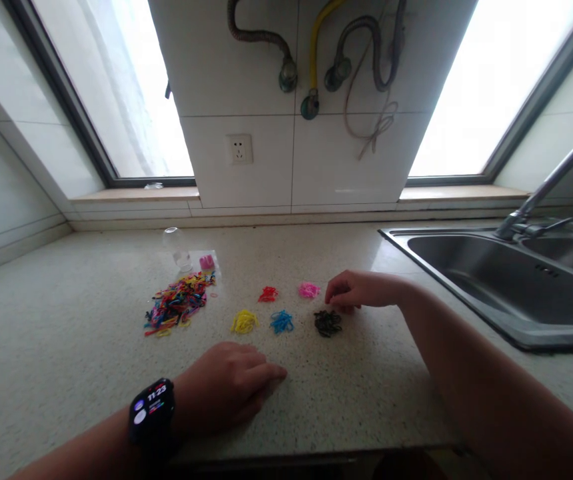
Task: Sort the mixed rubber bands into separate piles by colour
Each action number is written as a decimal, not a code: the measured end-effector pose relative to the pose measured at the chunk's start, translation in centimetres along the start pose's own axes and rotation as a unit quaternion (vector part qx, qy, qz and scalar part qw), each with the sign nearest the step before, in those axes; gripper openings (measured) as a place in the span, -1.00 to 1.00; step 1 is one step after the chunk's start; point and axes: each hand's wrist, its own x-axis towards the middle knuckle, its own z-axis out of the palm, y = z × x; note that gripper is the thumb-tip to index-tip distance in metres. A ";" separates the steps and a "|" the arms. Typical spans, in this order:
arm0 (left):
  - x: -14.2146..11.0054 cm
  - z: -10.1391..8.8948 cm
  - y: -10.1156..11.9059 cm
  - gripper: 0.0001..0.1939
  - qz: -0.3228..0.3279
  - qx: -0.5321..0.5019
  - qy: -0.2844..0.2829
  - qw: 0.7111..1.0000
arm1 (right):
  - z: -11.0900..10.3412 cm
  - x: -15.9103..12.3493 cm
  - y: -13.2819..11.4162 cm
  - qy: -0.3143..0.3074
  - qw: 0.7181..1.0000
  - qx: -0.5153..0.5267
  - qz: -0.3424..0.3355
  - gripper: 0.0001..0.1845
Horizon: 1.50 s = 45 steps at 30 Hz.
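R hand (350,291) best low by black bands (327,323), can't tell if pinching. L hand (231,381), grip unclear too, best off yellow bands (244,322).

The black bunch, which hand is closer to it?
The right. The right hand is just beyond the black bunch; the left hand is farther off, nearer you and to the left.

At my three o'clock I see a steel sink (486,280) with a curved faucet (551,180) over it. At twelve, a wall outlet (239,149) sits left of a yellow hose (315,47). Windows (116,87) slant at my eleven and one.
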 end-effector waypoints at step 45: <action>-0.2 0.0 -0.2 -0.60 -0.002 -0.007 -0.019 1.000 | 3.2 -0.4 -3.9 0.021 0.959 -0.246 -0.141 -0.68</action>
